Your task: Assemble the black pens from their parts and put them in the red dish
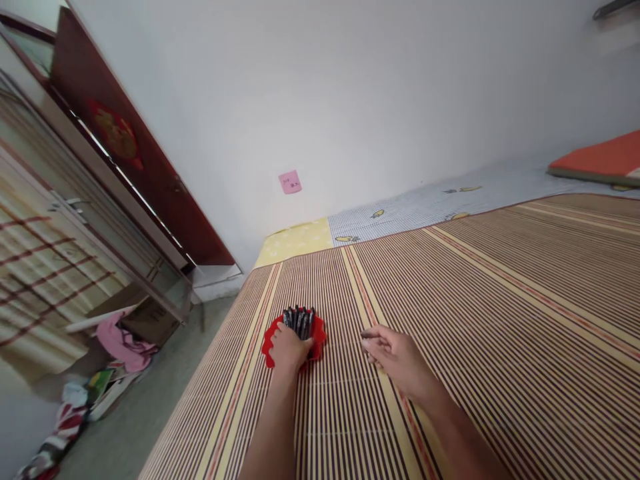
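My left hand [289, 348] is closed around a bunch of several black pens [300, 320], thumb on the right side and fingers on the left. The pens lie close together, their far ends pointing toward the wall. Beneath them is a red dish [320, 328] with a scalloped rim, resting on the striped mat; my hand covers its near middle. To the right, apart from the dish, my right hand [393, 353] hovers low over the mat with its fingers curled and thumb and index pressed together. Whether anything small is between those fingertips, I cannot make out.
The striped mat [450, 320] covers the bed, over a checked sheet [400, 212]. A pink note [290, 182] is stuck to the wall. An orange folded item [600, 160] lies at the far right. Left of the bed edge are the floor, a box [150, 320] and pink cloth [125, 343].
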`<state>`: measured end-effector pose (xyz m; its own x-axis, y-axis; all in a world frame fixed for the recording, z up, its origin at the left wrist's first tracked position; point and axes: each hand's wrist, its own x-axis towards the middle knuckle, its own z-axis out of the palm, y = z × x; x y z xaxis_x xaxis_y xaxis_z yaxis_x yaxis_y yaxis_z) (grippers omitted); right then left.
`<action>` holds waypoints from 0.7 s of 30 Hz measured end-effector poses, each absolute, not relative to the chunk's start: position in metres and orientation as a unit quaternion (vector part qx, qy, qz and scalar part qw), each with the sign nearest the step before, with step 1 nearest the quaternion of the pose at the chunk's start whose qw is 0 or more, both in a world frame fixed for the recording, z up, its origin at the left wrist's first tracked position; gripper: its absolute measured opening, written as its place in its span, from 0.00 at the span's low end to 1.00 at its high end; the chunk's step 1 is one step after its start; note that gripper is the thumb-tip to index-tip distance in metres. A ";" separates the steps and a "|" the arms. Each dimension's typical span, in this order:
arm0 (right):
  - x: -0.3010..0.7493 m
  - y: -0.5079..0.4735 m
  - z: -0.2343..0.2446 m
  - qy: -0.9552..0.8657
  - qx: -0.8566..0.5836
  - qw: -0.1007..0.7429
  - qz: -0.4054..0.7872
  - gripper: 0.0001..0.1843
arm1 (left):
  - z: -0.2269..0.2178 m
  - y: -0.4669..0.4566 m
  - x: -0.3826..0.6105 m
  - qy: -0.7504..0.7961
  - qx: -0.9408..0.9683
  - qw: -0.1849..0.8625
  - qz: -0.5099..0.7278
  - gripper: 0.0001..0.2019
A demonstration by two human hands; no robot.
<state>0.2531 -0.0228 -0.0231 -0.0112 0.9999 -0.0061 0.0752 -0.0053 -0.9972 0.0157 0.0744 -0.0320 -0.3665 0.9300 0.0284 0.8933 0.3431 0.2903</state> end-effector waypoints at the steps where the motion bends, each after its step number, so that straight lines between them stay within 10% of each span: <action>1: 0.253 -0.023 -0.022 -0.522 -0.518 0.476 0.483 0.20 | -0.033 0.077 0.018 0.822 0.551 0.067 0.131 0.45; 15: 0.261 -0.021 -0.026 -0.516 -0.519 0.498 0.466 0.16 | -0.015 0.090 -0.019 0.771 0.561 0.187 0.238 0.08; 21: 0.259 -0.021 -0.028 -0.511 -0.517 0.497 0.473 0.19 | -0.018 0.094 -0.023 0.769 0.582 0.151 0.219 0.14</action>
<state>0.2586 -0.0210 -0.0282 0.0301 0.9994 0.0179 0.0576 0.0162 -0.9982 -0.0228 0.0941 -0.0175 -0.2776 0.9605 0.0218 0.8283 0.2278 0.5118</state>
